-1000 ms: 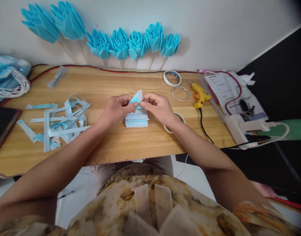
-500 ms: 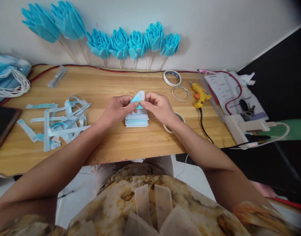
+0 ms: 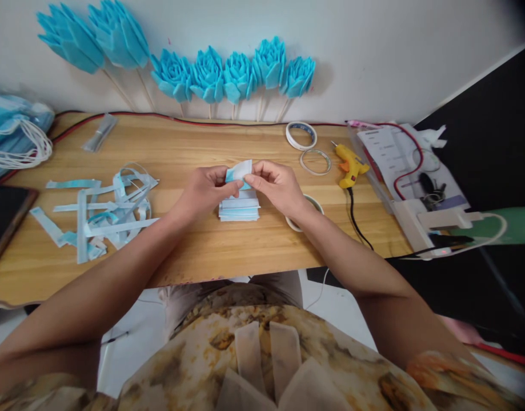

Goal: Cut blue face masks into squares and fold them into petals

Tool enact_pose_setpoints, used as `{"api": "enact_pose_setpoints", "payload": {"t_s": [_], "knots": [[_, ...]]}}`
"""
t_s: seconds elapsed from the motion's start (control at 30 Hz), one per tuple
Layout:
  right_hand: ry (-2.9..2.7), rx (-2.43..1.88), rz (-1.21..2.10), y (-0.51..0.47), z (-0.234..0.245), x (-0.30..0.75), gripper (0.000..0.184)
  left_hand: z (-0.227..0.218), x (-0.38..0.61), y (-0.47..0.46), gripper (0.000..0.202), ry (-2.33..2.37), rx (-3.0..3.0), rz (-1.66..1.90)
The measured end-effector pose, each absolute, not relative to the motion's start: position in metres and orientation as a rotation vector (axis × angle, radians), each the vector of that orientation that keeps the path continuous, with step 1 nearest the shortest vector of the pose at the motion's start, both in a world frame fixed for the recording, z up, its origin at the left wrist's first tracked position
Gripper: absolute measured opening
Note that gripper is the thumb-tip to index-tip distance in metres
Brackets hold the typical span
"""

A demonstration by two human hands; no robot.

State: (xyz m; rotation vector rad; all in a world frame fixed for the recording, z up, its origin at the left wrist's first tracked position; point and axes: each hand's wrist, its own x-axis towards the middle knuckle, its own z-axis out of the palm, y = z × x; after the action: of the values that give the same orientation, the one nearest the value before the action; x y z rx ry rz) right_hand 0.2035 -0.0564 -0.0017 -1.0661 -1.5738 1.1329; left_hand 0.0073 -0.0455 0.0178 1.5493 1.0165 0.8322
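While the left hand (image 3: 204,191) and right hand (image 3: 279,185) pinch the blue-and-white piece (image 3: 239,171) between thumbs and fingertips, just above the stack of cut pieces (image 3: 239,210) on the table (image 3: 193,245), its shape changes. Half a second ago it stood as a pointed blue triangle. Now it sits flatter, with a white flap turned across the top, so the fold looks to be closing up. Over on the right, a clear tray (image 3: 376,177) holds a printed sheet (image 3: 382,148), a loop of red cable (image 3: 410,165) and dark keys (image 3: 429,191).
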Motion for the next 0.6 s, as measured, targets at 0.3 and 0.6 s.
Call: {"api": "enact_pose_setpoints", "payload": {"t_s": [0.3, 0.6], "knots": [[-1.986, -0.929, 0.681, -0.056, 0.018, 0.204, 0.027, 0.018, 0.011, -0.053, 0.023, 1.008, 1.692, 0.747], [-2.137, -0.876, 0.472, -0.056, 0.021, 0.215, 0.012, 0.025, 0.01, -0.054, 0.024, 0.977, 1.759, 0.751]]}}
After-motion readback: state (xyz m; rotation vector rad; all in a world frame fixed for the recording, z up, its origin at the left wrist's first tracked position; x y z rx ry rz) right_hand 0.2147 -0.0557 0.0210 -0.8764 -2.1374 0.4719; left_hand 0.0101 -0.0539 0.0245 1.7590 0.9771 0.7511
